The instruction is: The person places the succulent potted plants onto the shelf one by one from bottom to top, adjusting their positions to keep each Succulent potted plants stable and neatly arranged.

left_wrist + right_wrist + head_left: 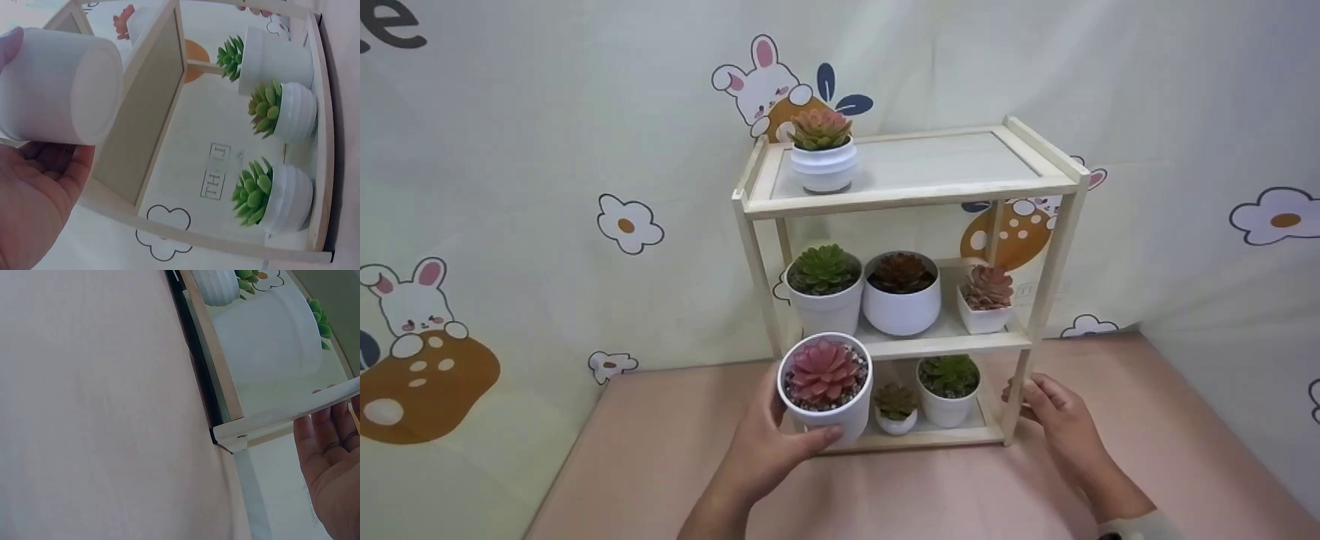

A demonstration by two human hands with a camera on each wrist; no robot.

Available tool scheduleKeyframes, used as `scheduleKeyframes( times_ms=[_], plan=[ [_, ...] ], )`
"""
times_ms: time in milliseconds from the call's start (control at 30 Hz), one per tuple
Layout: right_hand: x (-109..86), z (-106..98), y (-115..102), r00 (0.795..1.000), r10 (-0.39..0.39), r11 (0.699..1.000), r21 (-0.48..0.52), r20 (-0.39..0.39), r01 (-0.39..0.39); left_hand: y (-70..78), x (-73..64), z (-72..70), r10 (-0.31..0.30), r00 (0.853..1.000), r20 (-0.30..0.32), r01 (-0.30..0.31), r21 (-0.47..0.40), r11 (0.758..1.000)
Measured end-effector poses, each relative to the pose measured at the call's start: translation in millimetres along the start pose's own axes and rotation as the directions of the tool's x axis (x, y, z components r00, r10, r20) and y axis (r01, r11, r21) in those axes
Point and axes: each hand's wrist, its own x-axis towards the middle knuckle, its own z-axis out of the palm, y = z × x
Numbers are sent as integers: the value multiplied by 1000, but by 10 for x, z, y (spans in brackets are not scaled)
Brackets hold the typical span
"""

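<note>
My left hand [769, 442] grips a white pot with a pink succulent [825, 375], its thumb across the front. The pot is held up in front of the wooden shelf rack [911, 199], overlapping its lower left part in the head view. In the left wrist view the underside of this white pot [98, 93] faces the camera. My right hand [1057, 420] holds the rack's right front leg low down; in the right wrist view its fingers [323, 427] reach behind the leg [298, 413].
On top stands a ribbed pot with a pink-green succulent [823, 161]. The middle shelf carries a green succulent [825, 304], a dark brown one [901, 300] and a square pink one [986, 300]. Below, the left wrist view shows three green succulents, one in a ribbed pot [289, 197].
</note>
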Motion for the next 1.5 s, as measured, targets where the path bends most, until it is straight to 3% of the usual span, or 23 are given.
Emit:
scheduleKeyframes(
  times_ms=[433,767,1033,1300,1500],
  plan=[
    [-7,5,6,1000,-6,1000,16,3,6,329,-49,167,8,998,-64,-16,-127,992],
    [-6,10,-5,1000,-1,1000,2,-21,1,612,96,230,28,999,-27,-34,-240,970],
    [3,-23,-10,1000,23,999,-28,12,-23,920,256,337,61,998,11,-56,-247,967],
    [8,-11,-3,999,35,999,-3,23,-34,1218,393,418,72,997,-33,-75,-122,990],
    [-2,-9,-5,1000,12,1000,14,6,-12,1396,488,475,118,993,-31,-121,-114,986]
  ],
)
